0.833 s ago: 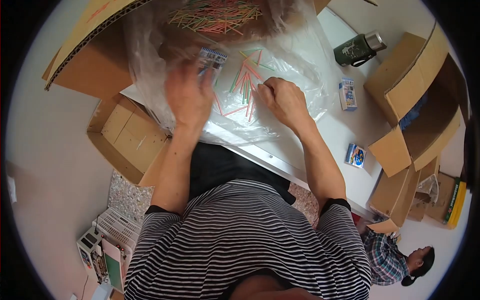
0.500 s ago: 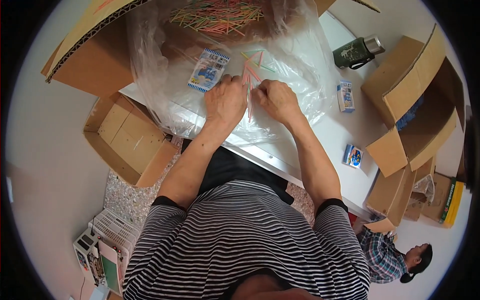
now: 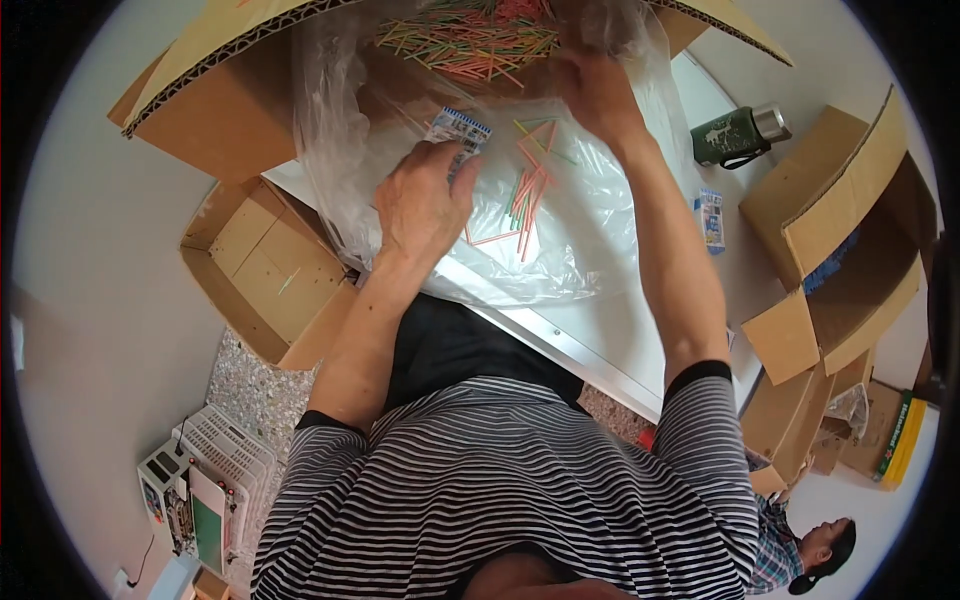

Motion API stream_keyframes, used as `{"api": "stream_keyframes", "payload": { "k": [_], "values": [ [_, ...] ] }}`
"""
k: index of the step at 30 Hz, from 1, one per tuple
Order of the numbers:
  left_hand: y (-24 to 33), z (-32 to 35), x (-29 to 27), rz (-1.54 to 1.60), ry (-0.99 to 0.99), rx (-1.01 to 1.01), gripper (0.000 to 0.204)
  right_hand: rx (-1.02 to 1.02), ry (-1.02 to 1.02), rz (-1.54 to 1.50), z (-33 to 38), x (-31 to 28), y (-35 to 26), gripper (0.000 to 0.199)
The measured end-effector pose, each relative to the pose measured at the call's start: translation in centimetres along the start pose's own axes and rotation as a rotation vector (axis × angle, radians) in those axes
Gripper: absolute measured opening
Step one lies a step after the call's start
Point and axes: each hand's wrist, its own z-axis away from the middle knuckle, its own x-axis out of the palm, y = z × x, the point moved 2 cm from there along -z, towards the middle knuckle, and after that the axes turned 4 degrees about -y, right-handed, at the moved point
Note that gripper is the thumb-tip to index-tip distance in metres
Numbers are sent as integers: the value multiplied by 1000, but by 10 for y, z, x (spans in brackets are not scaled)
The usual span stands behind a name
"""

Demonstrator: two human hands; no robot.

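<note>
My left hand [image 3: 425,200] curls over the lower part of a blue-and-white packet [image 3: 462,128], its thumb along the packet's right side. Farther off, my right hand [image 3: 598,100] reaches to the right edge of a heap of thin pink, green and yellow sticks [image 3: 465,45]. The fingers of that hand are dim and smeared, so what they hold is hidden. Between my arms, a small bunch of loose sticks [image 3: 527,205] lies on a clear plastic sheet [image 3: 575,235]. A few more sticks cross each other just beyond it.
A large cardboard box [image 3: 215,130] stands at the far left, with a shallow carton [image 3: 275,270] below it. On the right are a green flask [image 3: 738,136], another packet [image 3: 711,222] and an open cardboard box [image 3: 820,230]. A person [image 3: 800,545] is at the lower right.
My right hand has left the small bunch of sticks and moved away to the heap. My left hand has shifted from the bunch onto the packet. The bunch now lies loose and spread.
</note>
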Motion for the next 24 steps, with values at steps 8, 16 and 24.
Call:
{"api": "stream_keyframes", "payload": {
  "k": [8,16,24],
  "values": [
    [-28,-18,4,-221,47,-87,34,25,189,158,-97,58,59,55],
    [-40,-17,4,-189,24,-113,35,-69,99,244,-124,114,56,54],
    [-41,-25,4,-138,25,-49,31,-63,20,380,-97,135,79,54]
  ]
}}
